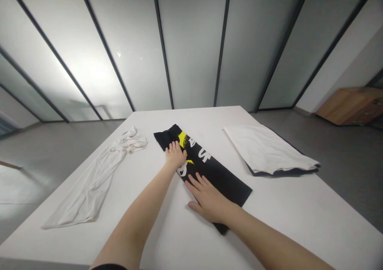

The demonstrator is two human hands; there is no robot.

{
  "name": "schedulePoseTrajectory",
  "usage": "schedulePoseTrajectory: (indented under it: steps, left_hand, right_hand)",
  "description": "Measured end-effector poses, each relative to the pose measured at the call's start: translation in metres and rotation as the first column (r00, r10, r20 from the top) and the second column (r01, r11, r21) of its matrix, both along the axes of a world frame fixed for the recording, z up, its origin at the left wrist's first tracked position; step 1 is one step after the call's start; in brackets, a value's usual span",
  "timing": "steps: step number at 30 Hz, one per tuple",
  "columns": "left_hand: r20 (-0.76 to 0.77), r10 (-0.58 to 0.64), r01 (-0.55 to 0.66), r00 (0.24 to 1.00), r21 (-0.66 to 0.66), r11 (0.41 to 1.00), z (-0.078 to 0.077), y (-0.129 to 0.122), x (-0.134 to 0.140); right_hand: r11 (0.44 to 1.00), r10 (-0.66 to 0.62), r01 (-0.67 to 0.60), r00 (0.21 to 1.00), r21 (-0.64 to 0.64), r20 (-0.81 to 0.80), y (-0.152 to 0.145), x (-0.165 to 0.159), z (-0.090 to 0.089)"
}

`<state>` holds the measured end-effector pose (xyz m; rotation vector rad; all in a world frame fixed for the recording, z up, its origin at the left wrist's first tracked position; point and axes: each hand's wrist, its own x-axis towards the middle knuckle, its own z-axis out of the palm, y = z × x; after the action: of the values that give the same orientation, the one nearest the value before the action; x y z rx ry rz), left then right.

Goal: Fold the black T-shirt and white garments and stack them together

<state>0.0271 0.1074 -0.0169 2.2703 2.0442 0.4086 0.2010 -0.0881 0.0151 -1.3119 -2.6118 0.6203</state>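
Observation:
A black T-shirt point(221, 174) with white letters and yellow print lies folded into a long strip, slanting across the middle of the table. My left hand point(176, 155) rests flat on its upper part, over the print, fingers spread. Lower down, my right hand point(209, 198) lies on the near edge of the strip with its fingers stretched out and its thumb over the table. Neither hand grips the cloth. Part of the print and the lower edge are hidden under my hands and right forearm.
The white table point(191, 116) carries a crumpled white garment point(101, 182) stretched along its left side. On the right lies a flat stack, a white folded garment point(266, 148) over dark cloth. Beyond stand frosted glass panels point(191, 42); a wooden cabinet point(350, 106) is at the far right.

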Motion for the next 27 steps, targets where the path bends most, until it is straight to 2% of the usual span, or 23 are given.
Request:
schedulePoseTrajectory:
  steps: [9, 16, 20, 23, 25, 27]
  left_hand:
    - [-0.015, -0.074, 0.073, 0.997, -0.036, 0.997, 0.008, 0.037, -0.007]
    - [-0.001, -0.125, 0.124, 0.992, -0.067, 0.990, 0.014, 0.054, -0.011]
    - [-0.002, -0.116, 0.116, 0.993, -0.066, 0.991, 0.021, 0.050, -0.008]
    - [-0.007, -0.050, 0.051, 0.999, 0.059, 0.997, 0.024, 0.039, 0.000]
    - [-0.006, -0.016, 0.017, 1.000, 0.145, 0.989, 0.023, 0.027, 0.008]
    - [0.002, 0.037, -0.037, 0.999, 0.125, 0.991, 0.018, 0.014, 0.017]
  right_hand:
    - [0.999, 0.034, -0.034, 0.999, -0.018, 0.003, -0.004, -0.002, 0.007]
    - [0.995, 0.097, -0.096, 0.995, -0.034, 0.024, -0.008, -0.001, 0.003]
    - [0.982, 0.179, -0.179, 0.984, -0.059, -0.006, -0.012, 0.006, 0.009]
    - [0.975, 0.217, -0.219, 0.975, -0.045, -0.043, -0.012, 0.010, 0.020]
    - [0.983, 0.181, -0.182, 0.981, -0.001, -0.073, -0.009, 0.011, 0.029]
    - [0.995, 0.089, -0.085, 0.992, 0.048, -0.087, -0.005, 0.010, 0.035]
